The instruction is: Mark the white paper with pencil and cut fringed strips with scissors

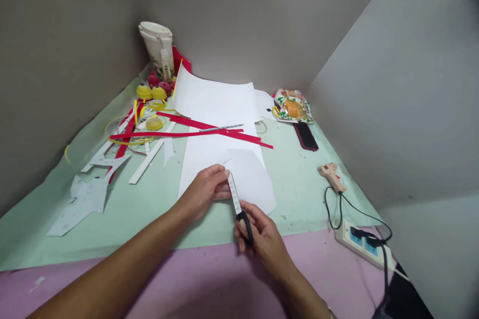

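Note:
My right hand [258, 232] is closed round the black handles of a pair of scissors [245, 227], whose light blades point up and away. My left hand [207, 189] pinches the edge of a white paper piece [250, 179] beside the scissors' tips. That piece has a rounded right edge and spreads out to the right of the blades. Under it lies a larger white sheet [194, 159]. Red strips [179, 134] and a thin pencil-like stick [220, 128] lie across this sheet, beyond my hands.
Paper scraps [88, 197], yellow and red round pieces [144, 92] and a white cup [157, 47] are at the left. On the right are a food packet [294, 107], a phone [306, 136], a glue gun [332, 175] and a power strip [362, 246] with cables.

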A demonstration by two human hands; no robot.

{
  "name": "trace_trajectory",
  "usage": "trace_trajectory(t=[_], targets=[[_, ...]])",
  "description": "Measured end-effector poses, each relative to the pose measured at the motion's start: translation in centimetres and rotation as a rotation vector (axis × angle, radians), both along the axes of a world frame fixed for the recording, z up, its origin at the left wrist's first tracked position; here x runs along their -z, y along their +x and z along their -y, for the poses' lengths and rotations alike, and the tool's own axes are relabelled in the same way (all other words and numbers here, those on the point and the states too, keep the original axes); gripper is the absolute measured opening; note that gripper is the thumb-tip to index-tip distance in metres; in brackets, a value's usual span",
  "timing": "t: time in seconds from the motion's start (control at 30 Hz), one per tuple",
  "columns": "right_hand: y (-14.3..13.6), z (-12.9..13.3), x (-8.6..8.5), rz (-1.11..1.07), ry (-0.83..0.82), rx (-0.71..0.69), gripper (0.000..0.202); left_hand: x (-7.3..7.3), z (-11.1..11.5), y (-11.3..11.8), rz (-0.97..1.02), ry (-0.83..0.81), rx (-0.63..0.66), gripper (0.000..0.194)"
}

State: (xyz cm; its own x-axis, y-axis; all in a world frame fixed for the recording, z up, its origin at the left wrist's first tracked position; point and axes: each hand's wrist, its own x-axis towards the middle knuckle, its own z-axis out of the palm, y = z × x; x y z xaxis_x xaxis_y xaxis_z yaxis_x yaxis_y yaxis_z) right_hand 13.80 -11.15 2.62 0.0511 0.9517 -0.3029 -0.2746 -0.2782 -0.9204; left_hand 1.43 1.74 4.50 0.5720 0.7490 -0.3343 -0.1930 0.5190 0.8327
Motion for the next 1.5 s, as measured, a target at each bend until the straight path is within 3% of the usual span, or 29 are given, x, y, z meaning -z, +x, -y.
trace_trajectory(t=[0.83, 1.5], targets=[[0.1, -0.3, 0.1, 0.048, 0.04, 0.007, 0.04, -0.2, 0.1, 0.0, 0.013, 0.017, 0.014, 0.018], [0.3, -0.9, -1.2, 0.105, -0.013, -0.04, 0.041, -0.6, 0.2, 0.0, 0.013, 0.016, 0.005, 0.02]])
